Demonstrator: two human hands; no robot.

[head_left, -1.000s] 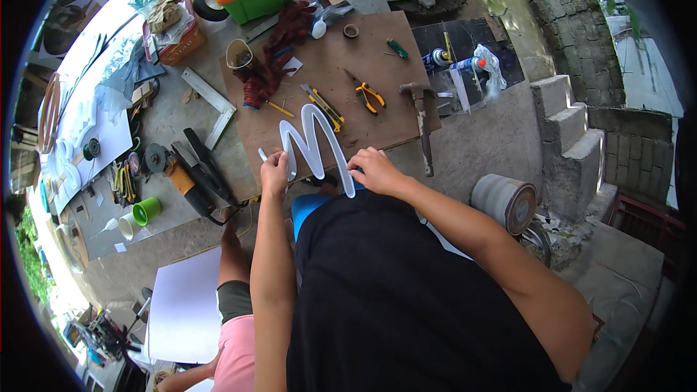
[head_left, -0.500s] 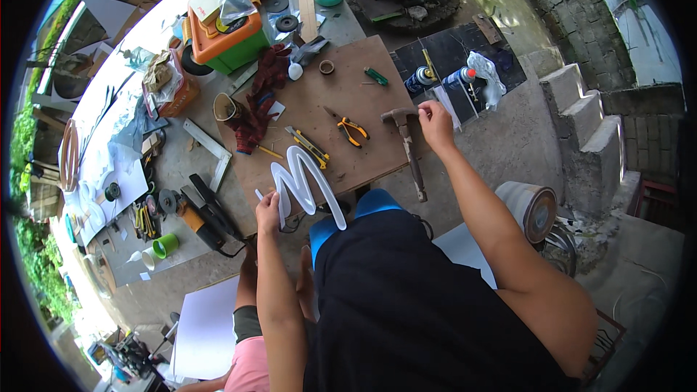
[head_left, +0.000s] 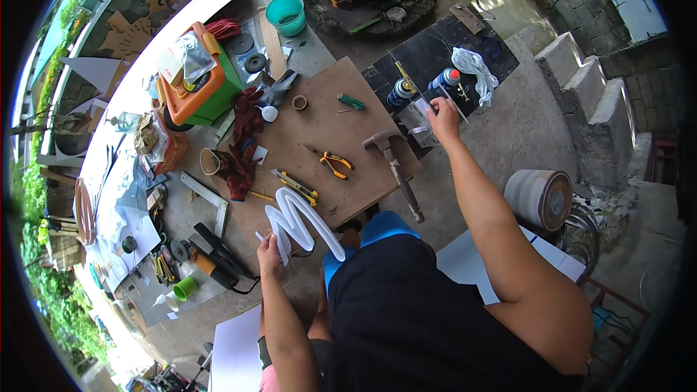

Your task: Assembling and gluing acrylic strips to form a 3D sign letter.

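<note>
1. Head view: the left hand is closed in a pinch around the lower left end of a white zigzag piece, thumb and fingers drawn together on it. A narrow white tip shows just left of the fingers; whether it belongs to the piece cannot be told.
2. From that grip the piece rises up and to the right in rounded bends, overlapping the near edge of the brown board, and its far leg slopes down over the blue shorts.
3. The right hand is well apart from the piece, up and to its right, past the hammer. Its fingers are bent and close together; whether they hold anything cannot be told.
4. That hand is near two spray cans, one with a blue-and-white body and one with a red top, over a dark panel with a crumpled clear bag.
5. Just above the piece lies a yellow cutter; farther up the board are orange-handled pliers, a green screwdriver and a small brown ring.
6. Left of these, red gloves lie beside a paper cup; the grey surface carries a grinder and a green toolbox with an orange lid.
</note>
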